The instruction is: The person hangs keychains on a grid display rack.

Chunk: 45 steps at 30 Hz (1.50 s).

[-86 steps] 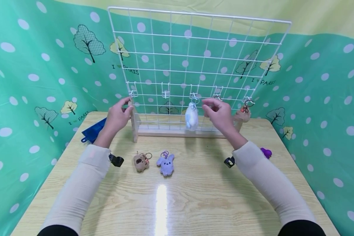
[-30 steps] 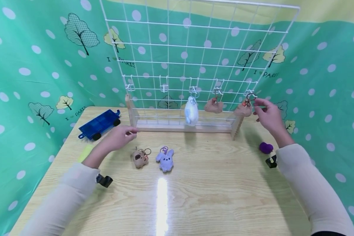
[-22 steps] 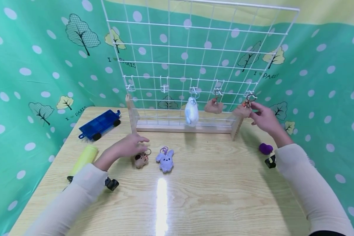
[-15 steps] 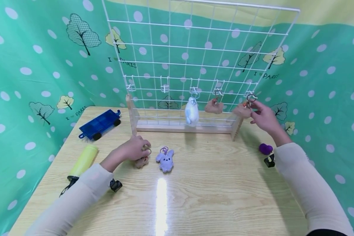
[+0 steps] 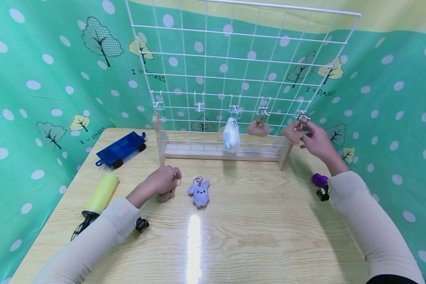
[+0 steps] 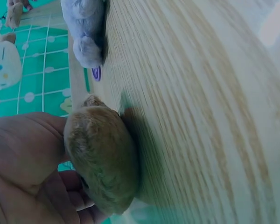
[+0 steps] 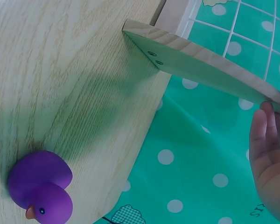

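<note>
In the head view, my left hand [image 5: 163, 179] grips a brown plush keychain [image 5: 167, 194] on the table; its furry body [image 6: 102, 156] fills the left wrist view, and my hand hides its face. Beside it lies a lavender bunny plush keychain [image 5: 200, 194] with a purple ring. My right hand [image 5: 317, 140] pinches at a brown plush keychain [image 5: 292, 133] hanging from the rightmost hook of a white wire grid rack [image 5: 252, 61]. In the right wrist view, my right hand [image 7: 273, 163] is near the rack's wooden side post [image 7: 200, 65]; the keychain is not visible there.
A white-blue plush keychain [image 5: 231, 135] and another brown one [image 5: 258, 128] hang on middle hooks. The two left hooks [image 5: 199, 106] hold nothing. A blue toy trailer [image 5: 121, 150], a yellow cylinder [image 5: 102, 193] and a purple rubber duck [image 7: 42, 186] lie at the sides.
My left hand has gone from the rack's left post down to the brown plush and closed round it. My right hand has moved from the middle hooks to the rightmost keychain, which has shifted slightly.
</note>
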Available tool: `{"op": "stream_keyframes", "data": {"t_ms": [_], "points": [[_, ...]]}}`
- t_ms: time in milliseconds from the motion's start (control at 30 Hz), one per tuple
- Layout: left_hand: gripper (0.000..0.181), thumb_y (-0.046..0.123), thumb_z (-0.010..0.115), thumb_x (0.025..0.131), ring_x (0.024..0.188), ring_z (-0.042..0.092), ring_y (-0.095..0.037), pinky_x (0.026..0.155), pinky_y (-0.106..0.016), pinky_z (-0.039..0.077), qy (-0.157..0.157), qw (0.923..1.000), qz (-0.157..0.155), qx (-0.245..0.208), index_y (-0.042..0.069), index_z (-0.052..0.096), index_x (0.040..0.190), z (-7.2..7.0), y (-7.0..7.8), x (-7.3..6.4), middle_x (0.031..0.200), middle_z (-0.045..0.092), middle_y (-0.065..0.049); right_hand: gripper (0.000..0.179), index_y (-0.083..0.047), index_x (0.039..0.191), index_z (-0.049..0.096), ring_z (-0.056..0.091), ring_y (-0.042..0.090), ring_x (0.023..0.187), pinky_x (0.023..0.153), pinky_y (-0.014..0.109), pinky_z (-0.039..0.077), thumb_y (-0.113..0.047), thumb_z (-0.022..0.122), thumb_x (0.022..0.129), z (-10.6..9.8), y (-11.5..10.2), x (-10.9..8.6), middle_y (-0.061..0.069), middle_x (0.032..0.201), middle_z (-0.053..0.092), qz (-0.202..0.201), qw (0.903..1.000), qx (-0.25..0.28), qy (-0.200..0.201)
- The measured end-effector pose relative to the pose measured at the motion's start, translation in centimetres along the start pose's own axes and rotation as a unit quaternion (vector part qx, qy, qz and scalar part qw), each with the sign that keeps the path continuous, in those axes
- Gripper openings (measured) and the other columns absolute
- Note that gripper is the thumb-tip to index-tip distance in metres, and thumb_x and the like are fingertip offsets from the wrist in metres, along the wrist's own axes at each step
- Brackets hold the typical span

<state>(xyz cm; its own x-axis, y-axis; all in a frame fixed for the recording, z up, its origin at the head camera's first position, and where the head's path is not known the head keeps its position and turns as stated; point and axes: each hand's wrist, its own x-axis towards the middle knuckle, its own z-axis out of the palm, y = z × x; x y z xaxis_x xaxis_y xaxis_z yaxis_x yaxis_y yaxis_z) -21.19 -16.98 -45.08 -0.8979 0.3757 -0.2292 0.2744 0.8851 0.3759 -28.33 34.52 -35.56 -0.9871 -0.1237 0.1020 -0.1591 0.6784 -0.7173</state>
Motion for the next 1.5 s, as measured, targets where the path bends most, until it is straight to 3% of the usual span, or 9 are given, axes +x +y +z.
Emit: {"op": "stream_keyframes", "data": {"t_ms": [167, 333, 567, 767, 933, 1233, 1433, 1500], "points": [[0.018, 0.008, 0.067, 0.093, 0.064, 0.047, -0.016, 0.065, -0.030, 0.044, 0.006, 0.9999, 0.007, -0.013, 0.009, 0.069, 0.111, -0.2, -0.3, -0.2, 0.072, 0.058, -0.002, 0.061, -0.023, 0.163, 0.028, 0.059, -0.001, 0.090, 0.067, 0.026, 0.063, -0.007, 0.047, 0.106, 0.0, 0.0, 0.0, 0.028, 0.149, 0.050, 0.003, 0.9999, -0.010, 0.005], [0.015, 0.011, 0.070, 0.094, 0.061, 0.047, -0.015, 0.061, -0.028, 0.040, 0.005, 0.9989, -0.006, -0.046, 0.013, 0.068, 0.108, 0.0, -0.5, -0.4, 0.070, 0.057, 0.000, 0.065, -0.023, 0.162, 0.030, 0.061, 0.005, 0.090, 0.068, 0.028, 0.064, 0.001, 0.044, 0.103, 0.0, -0.1, -0.1, 0.030, 0.150, 0.048, 0.007, 0.9999, -0.010, 0.008], [0.008, 0.009, 0.069, 0.095, 0.059, 0.053, -0.013, 0.056, -0.026, 0.044, 0.020, 0.9958, 0.007, -0.089, 0.013, 0.068, 0.102, 0.1, -1.1, -0.7, 0.070, 0.063, 0.001, 0.063, -0.023, 0.162, 0.031, 0.062, 0.009, 0.093, 0.069, 0.028, 0.063, -0.001, 0.046, 0.104, 0.1, -0.2, 0.0, 0.029, 0.149, 0.050, 0.008, 0.9999, -0.012, 0.009], [0.012, 0.007, 0.067, 0.095, 0.059, 0.056, -0.012, 0.054, -0.027, 0.047, 0.030, 0.9923, 0.007, -0.120, 0.012, 0.070, 0.106, -0.3, -1.3, -0.8, 0.076, 0.066, -0.001, 0.061, -0.024, 0.162, 0.029, 0.065, 0.028, 0.105, 0.066, 0.022, 0.061, -0.005, 0.046, 0.106, 0.1, -0.2, 0.1, 0.030, 0.151, 0.048, 0.009, 0.9999, -0.011, 0.006], [0.015, 0.010, 0.065, 0.097, 0.061, 0.057, -0.013, 0.053, -0.028, 0.048, 0.034, 0.9885, -0.003, -0.147, 0.014, 0.072, 0.110, -0.5, -1.4, -0.9, 0.082, 0.065, -0.003, 0.062, -0.024, 0.163, 0.028, 0.062, 0.042, 0.114, 0.068, 0.027, 0.063, -0.004, 0.045, 0.106, 0.2, -0.3, -0.1, 0.031, 0.150, 0.048, 0.014, 0.9998, -0.012, 0.006], [0.023, 0.015, 0.059, 0.101, 0.062, 0.055, -0.017, 0.051, -0.028, 0.047, 0.046, 0.9805, -0.028, -0.189, 0.017, 0.074, 0.119, -1.6, -1.1, -1.5, 0.090, 0.065, -0.007, 0.063, -0.026, 0.163, 0.026, 0.061, 0.046, 0.117, 0.068, 0.024, 0.062, -0.004, 0.045, 0.107, 0.1, -0.3, -0.2, 0.031, 0.152, 0.046, 0.016, 0.9999, -0.005, 0.001], [0.027, 0.017, 0.060, 0.102, 0.074, 0.062, -0.019, 0.056, -0.028, 0.050, 0.066, 0.9786, -0.025, -0.193, 0.016, 0.074, 0.125, -2.5, -0.9, -1.9, 0.097, 0.071, -0.009, 0.062, -0.025, 0.163, 0.027, 0.061, 0.046, 0.117, 0.070, 0.032, 0.064, -0.004, 0.045, 0.107, 0.1, -0.2, -0.1, 0.031, 0.152, 0.045, 0.019, 0.9998, -0.006, 0.003], [0.029, 0.018, 0.059, 0.102, 0.070, 0.061, -0.018, 0.054, -0.027, 0.048, 0.068, 0.9776, -0.030, -0.197, 0.016, 0.073, 0.127, -2.9, -0.7, -2.0, 0.100, 0.073, -0.010, 0.063, -0.025, 0.163, 0.027, 0.061, 0.046, 0.117, 0.071, 0.035, 0.065, -0.004, 0.044, 0.106, 0.1, -0.1, -0.1, 0.030, 0.152, 0.045, 0.019, 0.9998, -0.007, 0.004]]}}
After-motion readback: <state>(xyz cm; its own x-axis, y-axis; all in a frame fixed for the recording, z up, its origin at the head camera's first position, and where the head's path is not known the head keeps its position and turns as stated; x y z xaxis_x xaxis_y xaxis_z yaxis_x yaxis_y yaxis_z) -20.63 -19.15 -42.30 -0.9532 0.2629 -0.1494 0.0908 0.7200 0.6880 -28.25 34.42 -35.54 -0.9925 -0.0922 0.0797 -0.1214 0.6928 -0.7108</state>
